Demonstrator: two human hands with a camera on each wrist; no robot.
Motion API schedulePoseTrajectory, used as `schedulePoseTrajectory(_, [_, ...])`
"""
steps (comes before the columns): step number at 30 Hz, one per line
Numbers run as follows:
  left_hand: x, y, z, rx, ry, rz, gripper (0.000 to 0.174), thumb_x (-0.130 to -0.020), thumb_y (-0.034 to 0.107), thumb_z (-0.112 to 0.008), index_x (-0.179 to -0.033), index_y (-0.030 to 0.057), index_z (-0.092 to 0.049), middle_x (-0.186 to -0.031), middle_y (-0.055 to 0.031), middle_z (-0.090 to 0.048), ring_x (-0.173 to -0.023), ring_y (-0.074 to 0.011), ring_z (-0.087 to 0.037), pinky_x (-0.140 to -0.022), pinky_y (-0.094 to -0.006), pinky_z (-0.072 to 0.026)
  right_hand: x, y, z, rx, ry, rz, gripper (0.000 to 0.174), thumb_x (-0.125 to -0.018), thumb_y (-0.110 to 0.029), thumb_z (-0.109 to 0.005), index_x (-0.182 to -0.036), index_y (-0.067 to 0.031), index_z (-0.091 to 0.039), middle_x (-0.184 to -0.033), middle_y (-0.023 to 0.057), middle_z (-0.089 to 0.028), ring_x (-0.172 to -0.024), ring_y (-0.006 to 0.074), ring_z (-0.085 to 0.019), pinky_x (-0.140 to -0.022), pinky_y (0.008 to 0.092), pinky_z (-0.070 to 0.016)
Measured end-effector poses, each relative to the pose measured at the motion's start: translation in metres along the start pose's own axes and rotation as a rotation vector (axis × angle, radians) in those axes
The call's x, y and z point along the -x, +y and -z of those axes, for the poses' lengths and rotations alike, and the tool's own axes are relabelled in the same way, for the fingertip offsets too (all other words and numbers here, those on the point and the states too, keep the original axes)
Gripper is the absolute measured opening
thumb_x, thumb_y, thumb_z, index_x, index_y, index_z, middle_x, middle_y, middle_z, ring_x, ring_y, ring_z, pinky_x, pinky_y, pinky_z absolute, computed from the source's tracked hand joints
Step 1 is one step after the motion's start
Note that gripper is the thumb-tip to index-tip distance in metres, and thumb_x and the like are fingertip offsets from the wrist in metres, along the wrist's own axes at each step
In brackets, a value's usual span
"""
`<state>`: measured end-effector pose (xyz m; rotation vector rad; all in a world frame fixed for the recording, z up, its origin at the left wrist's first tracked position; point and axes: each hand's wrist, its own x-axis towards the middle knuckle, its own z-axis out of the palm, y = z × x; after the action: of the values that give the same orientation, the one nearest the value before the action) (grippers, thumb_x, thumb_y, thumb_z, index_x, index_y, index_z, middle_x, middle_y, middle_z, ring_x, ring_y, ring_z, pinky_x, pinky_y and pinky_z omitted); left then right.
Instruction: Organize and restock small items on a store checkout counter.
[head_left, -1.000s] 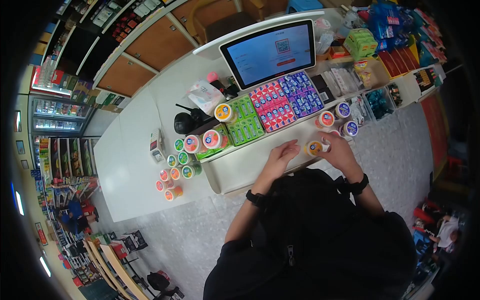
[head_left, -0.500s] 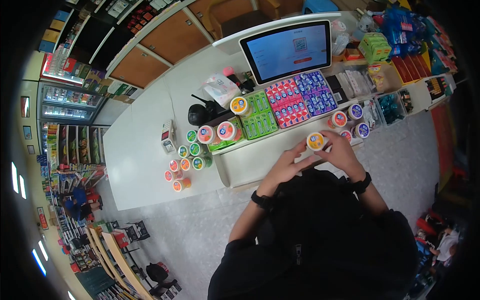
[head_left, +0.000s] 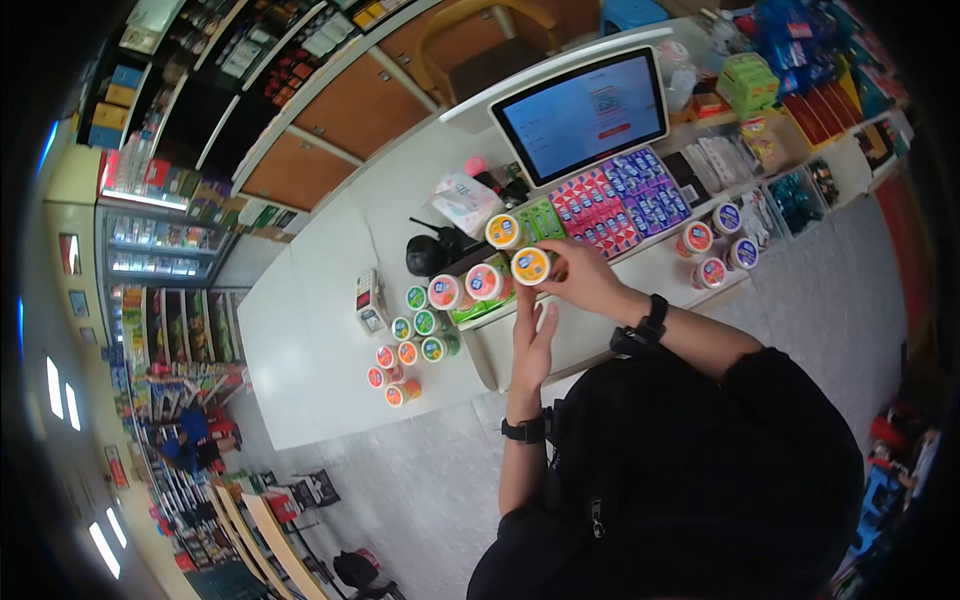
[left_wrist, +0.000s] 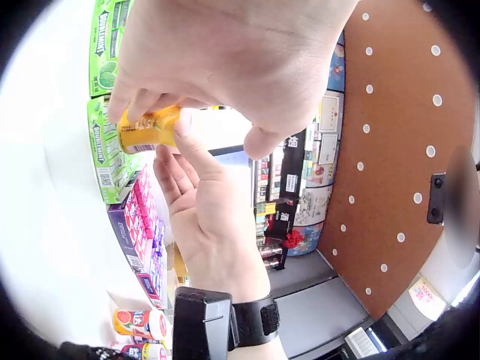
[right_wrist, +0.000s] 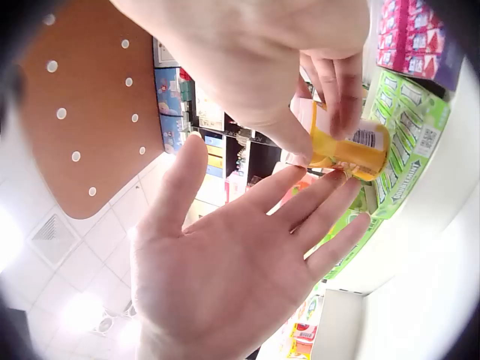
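My right hand (head_left: pixel 590 283) pinches a yellow tub with a white lid (head_left: pixel 531 265) above the front of the green gum boxes (head_left: pixel 540 220). In the right wrist view the tub (right_wrist: pixel 351 150) lies between the thumb and fingers of my right hand (right_wrist: pixel 255 60). Close below it is my left hand (head_left: pixel 533 340), its fingers extended and their tips at the tub's side; the left wrist view shows this hand (left_wrist: pixel 225 67) large in front. Two pink-lidded tubs (head_left: pixel 484 281) and another yellow-lidded tub (head_left: pixel 503 231) stand beside the held one.
Several small green and orange tubs (head_left: pixel 408 352) stand on the white counter (head_left: pixel 300 370) at left, near a card terminal (head_left: pixel 370 302). Behind the gum boxes is a screen (head_left: pixel 580 115). Purple and pink-lidded tubs (head_left: pixel 709 272) stand at right, beside bins (head_left: pixel 795 203).
My right hand has carried the yellow tub leftward from the counter's right part to the pink-lidded tubs. My left hand has moved left with it. The head view has shifted.
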<state>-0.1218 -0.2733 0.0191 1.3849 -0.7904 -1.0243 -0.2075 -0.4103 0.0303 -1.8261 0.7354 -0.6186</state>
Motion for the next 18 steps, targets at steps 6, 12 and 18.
schedulePoseTrajectory(6, [0.0,-0.015,-0.005,-0.169,0.245,0.089,0.054,-0.1,0.025,-0.052,-0.144,-0.0033,-0.04,-0.139,-0.0218,-0.051,-0.131,-0.0262,-0.047,-0.108,-0.0334,-0.0343,0.004,0.011,0.001,-0.029,-0.001,-0.023,0.052,-0.075,-0.016,-0.078,-0.122,-0.0038,-0.061,-0.101,0.0153,-0.068,-0.08,0.0256,-0.069,-0.073,0.0364,-0.0542])
schedulePoseTrajectory(12, [0.009,0.0,-0.023,-0.248,0.216,0.257,0.038,-0.095,0.027,-0.057,-0.115,-0.004,-0.065,-0.102,-0.0149,-0.071,-0.094,-0.0206,-0.066,-0.083,-0.0311,-0.0499,0.037,0.021,0.066,0.072,0.11,-0.044,0.052,-0.074,-0.01,-0.077,-0.122,-0.0032,-0.06,-0.111,0.0149,-0.065,-0.081,0.0217,-0.068,-0.072,0.0331,-0.0546])
schedulePoseTrajectory(18, [-0.02,-0.028,-0.067,-0.393,-0.112,0.235,0.038,-0.097,0.029,-0.051,-0.118,-0.001,-0.064,-0.102,-0.01,-0.07,-0.092,-0.0158,-0.064,-0.081,-0.0282,-0.0489,0.085,0.07,0.147,0.479,0.355,-0.318,0.05,-0.069,-0.014,-0.08,-0.115,-0.0064,-0.061,-0.111,0.0145,-0.062,-0.097,0.0341,-0.064,-0.082,0.0418,-0.0521])
